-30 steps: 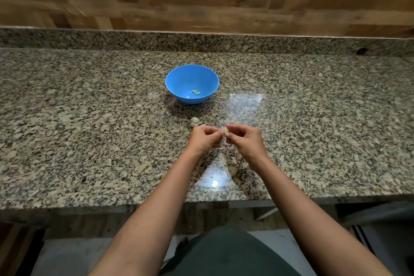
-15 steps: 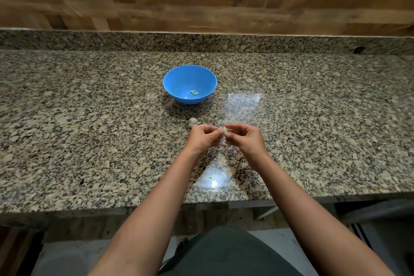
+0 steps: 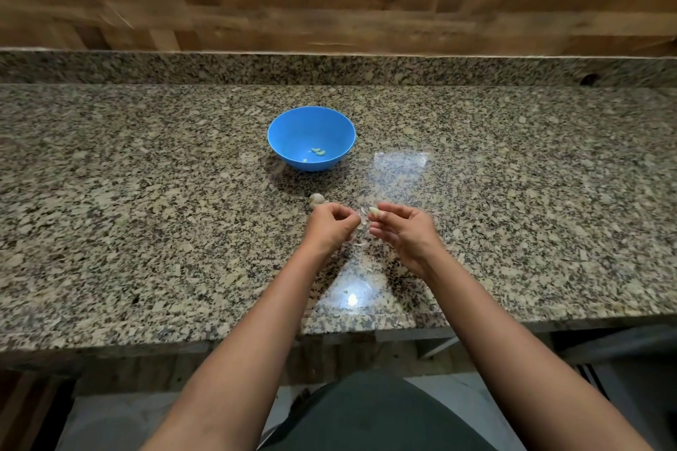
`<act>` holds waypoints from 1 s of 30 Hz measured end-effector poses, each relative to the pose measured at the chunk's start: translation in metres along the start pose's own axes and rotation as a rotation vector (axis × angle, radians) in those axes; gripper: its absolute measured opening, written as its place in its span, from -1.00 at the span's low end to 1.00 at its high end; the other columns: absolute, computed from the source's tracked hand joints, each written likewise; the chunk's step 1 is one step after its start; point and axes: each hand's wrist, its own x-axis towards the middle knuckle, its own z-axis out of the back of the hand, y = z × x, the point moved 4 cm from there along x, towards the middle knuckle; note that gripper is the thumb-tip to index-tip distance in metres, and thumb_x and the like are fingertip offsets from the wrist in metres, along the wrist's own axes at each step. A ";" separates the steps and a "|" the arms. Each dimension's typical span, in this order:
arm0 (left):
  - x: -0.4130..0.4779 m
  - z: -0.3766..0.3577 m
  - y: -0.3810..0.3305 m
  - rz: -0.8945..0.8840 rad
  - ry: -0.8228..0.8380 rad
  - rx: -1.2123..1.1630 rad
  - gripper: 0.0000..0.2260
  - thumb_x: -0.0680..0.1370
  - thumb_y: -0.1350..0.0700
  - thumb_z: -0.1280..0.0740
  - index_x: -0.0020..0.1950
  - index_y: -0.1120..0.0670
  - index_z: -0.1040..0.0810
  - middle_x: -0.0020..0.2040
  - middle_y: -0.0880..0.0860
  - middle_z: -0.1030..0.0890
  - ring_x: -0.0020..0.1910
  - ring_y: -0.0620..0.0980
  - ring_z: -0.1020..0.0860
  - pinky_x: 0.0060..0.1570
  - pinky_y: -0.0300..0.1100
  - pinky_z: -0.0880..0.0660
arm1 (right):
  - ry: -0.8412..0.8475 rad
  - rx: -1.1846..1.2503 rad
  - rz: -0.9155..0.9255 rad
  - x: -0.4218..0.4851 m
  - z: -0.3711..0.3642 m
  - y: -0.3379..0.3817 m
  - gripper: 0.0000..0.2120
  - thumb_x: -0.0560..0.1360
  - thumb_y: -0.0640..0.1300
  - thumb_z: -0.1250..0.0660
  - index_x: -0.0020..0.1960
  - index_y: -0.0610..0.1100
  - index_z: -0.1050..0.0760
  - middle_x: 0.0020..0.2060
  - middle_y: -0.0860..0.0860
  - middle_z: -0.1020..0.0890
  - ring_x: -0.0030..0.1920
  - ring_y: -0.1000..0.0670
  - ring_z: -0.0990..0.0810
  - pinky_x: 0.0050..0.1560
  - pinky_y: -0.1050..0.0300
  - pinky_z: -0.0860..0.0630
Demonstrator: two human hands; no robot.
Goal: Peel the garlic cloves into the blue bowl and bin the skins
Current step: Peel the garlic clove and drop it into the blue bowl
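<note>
My right hand pinches a pale garlic clove at its fingertips, just above the granite counter. My left hand has its fingers curled close beside it and pinches a thin strip of garlic skin that hangs between the two hands. Loose bits of skin lie on the counter under the hands. The rest of the garlic bulb sits just beyond my left hand. Further back stands the blue bowl, with a few peeled cloves in its bottom.
A raised granite ledge and a wooden wall run along the back of the counter. The counter's front edge is near my body. No bin is in view.
My hands have drawn slightly apart, and the skin is pulled away from the clove, which stays in my right hand. The view has shifted a little.
</note>
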 end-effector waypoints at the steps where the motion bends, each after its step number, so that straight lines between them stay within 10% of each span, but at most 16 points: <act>1: 0.001 0.001 0.000 -0.023 -0.014 0.082 -0.96 0.49 0.19 -0.37 -0.16 0.13 -0.56 -0.18 0.05 -0.61 -0.22 -0.02 -0.56 -0.06 -0.06 -0.55 | -0.026 -0.031 0.008 0.002 0.002 0.000 -0.86 0.46 -0.42 -0.30 0.03 -0.36 -0.48 -0.14 -0.21 -0.60 -0.26 -0.06 -0.59 -0.24 0.19 -0.62; 8: 0.003 -0.001 0.001 -0.092 -0.015 0.533 -0.95 0.50 0.16 -0.38 -0.11 0.11 -0.54 -0.08 0.04 -0.61 -0.13 -0.07 -0.53 -0.11 -0.23 -0.46 | -0.262 -0.802 0.262 0.023 0.017 0.009 -0.84 0.47 -0.29 -0.36 0.05 -0.22 -0.50 -0.04 -0.12 -0.61 -0.06 -0.05 -0.60 -0.06 0.15 -0.57; 16: -0.003 0.012 0.007 -0.251 -0.104 0.462 -0.78 0.57 0.29 -0.22 0.19 0.20 -0.54 0.12 0.10 -0.57 0.05 -0.05 -0.52 0.13 -0.24 -0.48 | -0.094 -1.165 0.392 0.013 -0.001 -0.005 -0.68 0.55 -0.14 -0.26 0.28 -0.17 -0.44 0.25 -0.08 -0.49 0.30 -0.05 -0.42 0.36 -0.01 -0.35; 30: -0.006 0.009 0.030 -0.406 -0.020 0.627 -0.59 0.65 0.08 -0.05 0.50 0.10 -0.17 0.50 0.02 -0.23 0.48 -0.07 -0.16 0.38 -0.29 -0.03 | 0.175 -1.784 0.321 -0.007 -0.010 -0.060 -0.25 0.55 0.28 0.19 0.39 -0.17 0.53 0.42 -0.10 0.44 0.46 -0.03 0.39 0.41 0.10 0.38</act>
